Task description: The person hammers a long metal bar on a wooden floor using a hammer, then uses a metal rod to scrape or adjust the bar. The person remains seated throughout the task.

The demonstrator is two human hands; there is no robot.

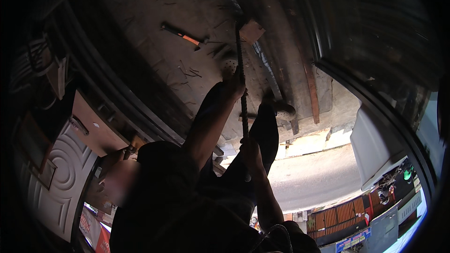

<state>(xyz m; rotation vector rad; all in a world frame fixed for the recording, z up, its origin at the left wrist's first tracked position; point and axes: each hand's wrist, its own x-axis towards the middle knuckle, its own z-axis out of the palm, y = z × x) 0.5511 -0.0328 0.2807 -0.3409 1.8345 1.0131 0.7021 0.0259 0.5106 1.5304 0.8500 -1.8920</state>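
A long dark ribbed steel bar (244, 112) runs lengthwise through the middle of the head view, in front of me. My left hand (237, 87) is closed around its middle. Nearer my body, my right hand (251, 153) grips the lower part. The bar's far end touches or lies just beside a square wooden block (252, 31); deep shade hides the exact contact. The block sits on or against a long dark beam (268, 68). A hammer (185, 37) with an orange and black handle lies on the floor to the left of the bar.
Thin bent metal pieces (190, 71) are scattered on the floor left of the bar. My perforated shoes (285, 111) stand either side of it. Long dark rails (117, 84) curve along the left. A dark framed panel (370, 33) stands on the right. A white panelled door (65, 173) is at lower left.
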